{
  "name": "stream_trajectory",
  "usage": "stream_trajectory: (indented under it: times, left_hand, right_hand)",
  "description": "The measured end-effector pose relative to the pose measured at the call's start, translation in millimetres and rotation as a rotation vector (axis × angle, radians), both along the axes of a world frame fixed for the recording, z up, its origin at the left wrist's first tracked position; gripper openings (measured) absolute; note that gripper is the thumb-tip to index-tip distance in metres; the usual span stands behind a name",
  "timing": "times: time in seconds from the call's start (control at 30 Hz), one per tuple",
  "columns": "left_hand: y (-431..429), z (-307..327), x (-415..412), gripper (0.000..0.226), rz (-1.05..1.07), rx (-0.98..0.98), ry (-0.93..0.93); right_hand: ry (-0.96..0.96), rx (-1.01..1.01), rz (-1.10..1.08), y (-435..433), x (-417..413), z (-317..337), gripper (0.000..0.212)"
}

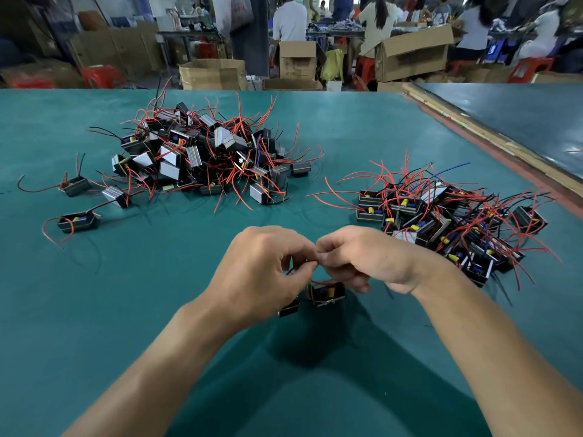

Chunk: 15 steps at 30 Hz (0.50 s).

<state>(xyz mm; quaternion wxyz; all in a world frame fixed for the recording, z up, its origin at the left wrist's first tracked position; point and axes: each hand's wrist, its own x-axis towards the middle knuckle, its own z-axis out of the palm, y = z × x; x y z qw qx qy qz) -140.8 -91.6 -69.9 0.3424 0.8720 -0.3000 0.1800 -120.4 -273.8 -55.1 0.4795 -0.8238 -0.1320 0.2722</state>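
Note:
My left hand [262,266] and my right hand [359,257] meet fingertip to fingertip above the green table [157,294], both pinching thin red wires [310,263]. Below them hangs a small black box module [328,293] with a yellow part inside. A second black module [289,308] shows partly under my left hand. Which wire belongs to which module is hidden by my fingers.
A large pile of black modules with red wires [208,156] lies at the back left, with a few loose ones [77,221] beside it. Another pile [448,222] sits at the right. A second table [520,121] adjoins on the right. Cardboard boxes and people fill the background.

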Motion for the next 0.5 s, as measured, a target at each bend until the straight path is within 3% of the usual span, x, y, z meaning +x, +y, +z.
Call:
stream_trajectory:
  times: [0.1, 0.3, 0.4, 0.5]
  left_hand:
    - [0.0, -0.4, -0.5, 0.011, -0.010, 0.011, 0.005]
    - [-0.2, 0.3, -1.9, 0.008, 0.002, 0.011, 0.035]
    - [2.0, -1.5, 0.8, 0.007, 0.035, -0.051, 0.094]
    - [6.4, -2.8, 3.2, 0.008, 0.065, -0.117, 0.150]
  right_hand:
    - [0.057, -0.032, 0.003, 0.4, -1.1, 0.9, 0.021]
    - [0.051, -0.023, -0.010, -0.3, -1.2, 2.2, 0.036]
    - [-0.030, -0.032, -0.050, -0.7, -0.3, 0.5, 0.033]
    - [-0.221, -0.178, -0.216, -8.8, 7.7, -1.5, 0.033]
